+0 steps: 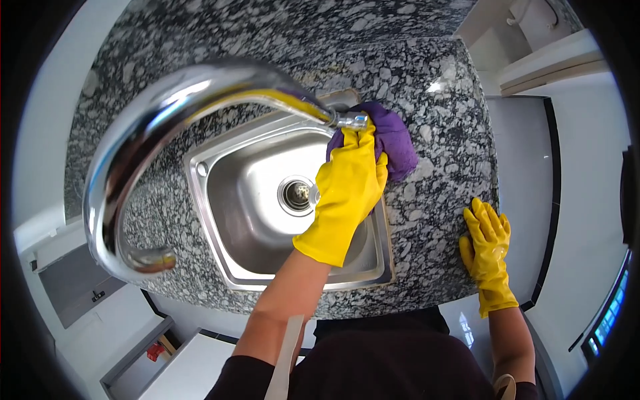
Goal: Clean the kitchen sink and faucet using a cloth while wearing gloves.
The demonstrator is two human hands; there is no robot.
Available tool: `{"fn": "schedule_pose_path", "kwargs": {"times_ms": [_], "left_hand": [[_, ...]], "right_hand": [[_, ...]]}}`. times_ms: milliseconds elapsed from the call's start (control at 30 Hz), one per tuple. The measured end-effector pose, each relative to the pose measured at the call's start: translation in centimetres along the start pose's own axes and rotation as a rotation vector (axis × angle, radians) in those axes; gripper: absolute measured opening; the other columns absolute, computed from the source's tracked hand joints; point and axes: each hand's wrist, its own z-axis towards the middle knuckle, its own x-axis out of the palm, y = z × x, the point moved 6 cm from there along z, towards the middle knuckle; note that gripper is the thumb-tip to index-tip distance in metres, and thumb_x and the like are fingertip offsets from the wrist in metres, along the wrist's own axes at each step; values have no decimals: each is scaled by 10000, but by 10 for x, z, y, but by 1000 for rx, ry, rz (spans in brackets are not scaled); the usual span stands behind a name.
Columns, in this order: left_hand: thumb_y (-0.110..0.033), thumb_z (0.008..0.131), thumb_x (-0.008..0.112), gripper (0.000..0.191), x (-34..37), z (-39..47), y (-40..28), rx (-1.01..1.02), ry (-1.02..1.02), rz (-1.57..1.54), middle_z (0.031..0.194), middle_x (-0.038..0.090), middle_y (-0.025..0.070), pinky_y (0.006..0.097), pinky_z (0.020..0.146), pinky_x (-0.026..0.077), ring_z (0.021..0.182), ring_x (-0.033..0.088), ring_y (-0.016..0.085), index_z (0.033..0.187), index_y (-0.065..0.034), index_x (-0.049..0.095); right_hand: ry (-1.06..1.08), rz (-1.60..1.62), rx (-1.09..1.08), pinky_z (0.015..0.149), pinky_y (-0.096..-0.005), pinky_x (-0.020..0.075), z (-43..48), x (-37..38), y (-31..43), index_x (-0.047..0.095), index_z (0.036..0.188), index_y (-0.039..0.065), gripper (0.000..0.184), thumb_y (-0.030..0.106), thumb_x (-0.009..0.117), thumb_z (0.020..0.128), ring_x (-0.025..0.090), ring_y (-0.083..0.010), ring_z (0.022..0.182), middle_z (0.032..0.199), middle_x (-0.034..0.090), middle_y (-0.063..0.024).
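Note:
My left hand (pixel 347 192), in a yellow rubber glove, reaches over the stainless steel sink (pixel 250 170). It holds a purple cloth (pixel 395 142) bunched at the far right corner of the rim, part of it lying on the granite countertop (pixel 430 210). The outlet of the curved chrome faucet (pixel 195 92) hides some of the fingertips. Gloved in yellow too, my right hand (pixel 485 250) rests flat on the counter's right edge, holding nothing. The basin's drain (pixel 297 195) is partly covered by my left hand.
The faucet's spout arches high over the left side of the sink. Behind the counter rises a granite backsplash (pixel 300 25). Beyond its right edge lies a grey floor (pixel 522 165) with dark skirting. A white surface (pixel 195 370) stands at lower left.

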Motion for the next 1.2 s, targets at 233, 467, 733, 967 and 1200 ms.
{"fn": "schedule_pose_path", "kwargs": {"times_ms": [233,467,733,967,1200], "left_hand": [[-280,963,542,520,-6,-13,72,303,90,170,1469,599,57,444,909,560,1033,683,379,1483,-281,534],[-87,829,667,499,-91,-10,149,230,-404,156,1371,665,95,413,939,542,1110,680,351,1317,-192,688],[-166,879,649,573,-41,93,75,657,-317,347,1606,455,55,484,1126,404,1285,541,439,1426,-333,607],[-233,918,640,444,-36,108,74,721,-297,327,1458,599,66,469,1110,415,1275,589,269,1361,-236,663],[-263,894,713,353,-38,58,91,418,-328,433,1187,696,105,492,867,530,1022,646,398,1223,-133,710]], "right_hand": [[-40,6,3,1144,-550,357,-4,3,1,630,1402,154,598,138,731,813,546,-340,1358,1505,571,-95],[-41,-8,39,1147,-548,359,-8,0,2,644,1388,143,571,112,715,822,546,-341,1367,1499,580,-97],[-48,-35,25,1159,-543,359,-7,4,1,646,1390,128,565,102,710,829,548,-343,1370,1501,583,-96],[-66,-74,26,1156,-545,365,-7,5,-1,654,1382,126,557,106,703,828,561,-343,1357,1489,594,-96],[-104,-20,24,1135,-543,384,-9,2,-3,668,1350,117,532,94,711,821,574,-341,1336,1475,603,-101]]}}
